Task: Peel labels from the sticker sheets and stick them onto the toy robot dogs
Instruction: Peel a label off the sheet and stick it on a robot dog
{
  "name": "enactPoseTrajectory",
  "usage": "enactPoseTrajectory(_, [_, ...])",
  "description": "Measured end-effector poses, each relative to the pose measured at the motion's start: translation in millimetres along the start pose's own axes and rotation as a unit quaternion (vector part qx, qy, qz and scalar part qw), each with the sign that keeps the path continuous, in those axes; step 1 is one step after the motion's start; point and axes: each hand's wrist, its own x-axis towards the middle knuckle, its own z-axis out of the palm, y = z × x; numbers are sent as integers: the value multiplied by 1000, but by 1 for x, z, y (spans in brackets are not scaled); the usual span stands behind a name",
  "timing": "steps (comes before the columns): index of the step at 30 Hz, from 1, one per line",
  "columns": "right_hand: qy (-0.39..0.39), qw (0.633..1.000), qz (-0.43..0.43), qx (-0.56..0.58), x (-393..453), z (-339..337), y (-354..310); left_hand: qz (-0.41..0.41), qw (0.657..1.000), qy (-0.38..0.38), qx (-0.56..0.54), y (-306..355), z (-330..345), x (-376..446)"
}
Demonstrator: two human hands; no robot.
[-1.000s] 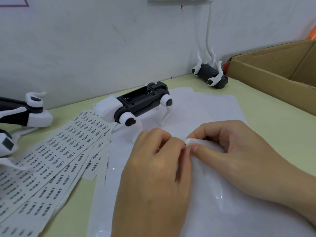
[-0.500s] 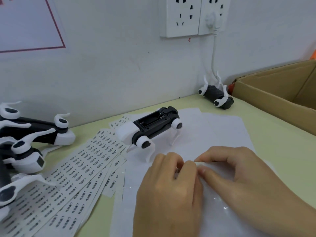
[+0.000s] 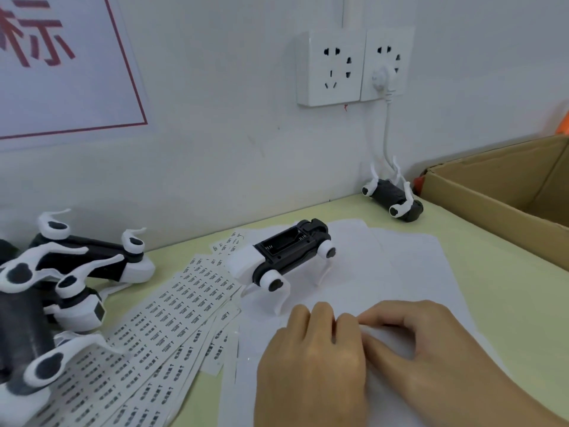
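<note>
Against earlier, toy robot dog [image 3: 289,257] lower.

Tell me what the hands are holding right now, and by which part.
Both the left hand and right hand pinch at one spot on the white sheet. Whether a label is gripped, or by which edge, cannot be told.

A pale green desk [image 3: 508,303] is set against a white wall [image 3: 231,103]. Two white sockets [image 3: 354,67] are mounted on the wall, with a white plug [image 3: 383,78] seated in the right one. An open cardboard box [image 3: 492,198] is placed at the right, and a red-bordered sign [image 3: 61,66] is fixed upper left.
</note>
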Motion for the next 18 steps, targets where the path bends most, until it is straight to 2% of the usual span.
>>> enactPoseTrajectory(6, [-19, 999, 28, 20, 4, -3, 1, 13, 996, 74, -45, -6, 7, -2])
enactPoseTrajectory(11, [-47, 996, 60, 55, 7, -11, 2, 40, 994, 76, -70, -8, 7, 0])
enactPoseTrajectory(18, [-67, 995, 59, 41, 7, -15, 2, -7, 983, 82, -163, -12, 3, 1])
